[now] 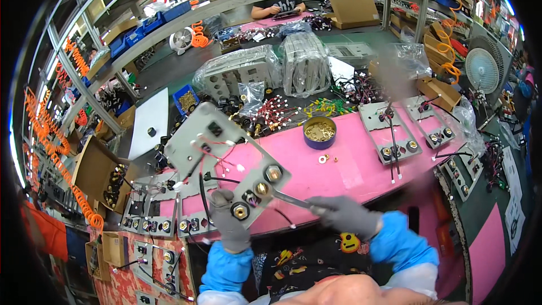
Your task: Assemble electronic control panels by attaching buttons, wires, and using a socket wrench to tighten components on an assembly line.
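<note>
My left hand (230, 223), in a grey glove, holds up a grey metal panel (223, 158) by its lower edge. The panel is tilted and carries brass sockets, black sockets and thin red, white and black wires. My right hand (345, 214), also in a grey glove, grips a flat metal wrench (288, 198) whose head sits at a brass socket (261, 188) on the panel. Both forearms wear blue sleeves. The panel hangs above the front edge of a pink mat (350, 172).
A blue tin of brass nuts (319, 131) stands on the mat, with loose nuts (323, 158) beside it. More wired panels (389, 133) lie to the right and at lower left (152, 223). Bagged parts (305, 62), cardboard boxes and a fan (481, 69) stand behind. Another person sits at the far bench.
</note>
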Demonstrator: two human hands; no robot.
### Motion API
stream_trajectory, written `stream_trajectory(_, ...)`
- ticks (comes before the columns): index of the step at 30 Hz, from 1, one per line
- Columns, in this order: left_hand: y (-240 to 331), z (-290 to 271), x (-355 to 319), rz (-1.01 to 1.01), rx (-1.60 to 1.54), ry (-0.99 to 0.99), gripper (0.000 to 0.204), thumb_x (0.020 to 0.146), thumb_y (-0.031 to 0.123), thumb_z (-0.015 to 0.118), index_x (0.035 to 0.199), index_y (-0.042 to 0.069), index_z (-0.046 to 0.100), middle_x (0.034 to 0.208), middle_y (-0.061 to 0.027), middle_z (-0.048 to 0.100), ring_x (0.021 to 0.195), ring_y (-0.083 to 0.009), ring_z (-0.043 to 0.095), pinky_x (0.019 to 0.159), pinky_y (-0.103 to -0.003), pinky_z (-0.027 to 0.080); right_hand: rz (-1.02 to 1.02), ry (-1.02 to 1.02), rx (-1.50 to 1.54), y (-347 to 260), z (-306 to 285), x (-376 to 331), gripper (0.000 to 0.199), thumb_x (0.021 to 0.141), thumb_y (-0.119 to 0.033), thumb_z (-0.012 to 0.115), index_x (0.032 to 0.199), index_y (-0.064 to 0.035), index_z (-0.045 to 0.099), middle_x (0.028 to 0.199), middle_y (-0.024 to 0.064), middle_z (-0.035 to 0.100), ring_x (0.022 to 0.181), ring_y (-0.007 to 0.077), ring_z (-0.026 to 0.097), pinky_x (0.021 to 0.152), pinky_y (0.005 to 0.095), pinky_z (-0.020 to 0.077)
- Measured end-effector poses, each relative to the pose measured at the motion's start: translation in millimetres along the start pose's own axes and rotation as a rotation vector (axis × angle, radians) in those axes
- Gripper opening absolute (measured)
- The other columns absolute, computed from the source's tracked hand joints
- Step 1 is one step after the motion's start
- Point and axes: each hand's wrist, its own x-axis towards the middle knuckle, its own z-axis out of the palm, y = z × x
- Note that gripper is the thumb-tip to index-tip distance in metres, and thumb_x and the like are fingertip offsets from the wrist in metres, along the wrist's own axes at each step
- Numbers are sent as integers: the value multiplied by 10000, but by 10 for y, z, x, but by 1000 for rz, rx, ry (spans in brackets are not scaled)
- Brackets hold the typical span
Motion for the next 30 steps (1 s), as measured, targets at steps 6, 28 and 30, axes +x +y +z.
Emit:
stream_trajectory(6,-269,138,-166,95,-82,253,356,1031,402,449,852,96,480,781,11,440,710,-103,500,641,-250,456,-240,321,66,126,763,-24,345,979,-327,567,1255,-127,621,698,60,576,601,146,571,603,340,496)
stream_trajectory(28,-88,131,-284,388,340,122,361,1055,369,414,826,100,487,771,1,469,654,-105,484,613,-276,460,-134,184,173,150,683,-137,280,975,-274,564,1182,-107,653,722,50,571,681,123,539,628,313,459)
stream_trajectory(30,-444,281,-279,368,161,312,355,1058,367,407,832,102,478,767,5,462,655,-100,488,591,-265,457,-105,259,526,55,1237,-133,277,965,-254,567,1169,-89,656,764,94,612,715,151,571,673,327,477)
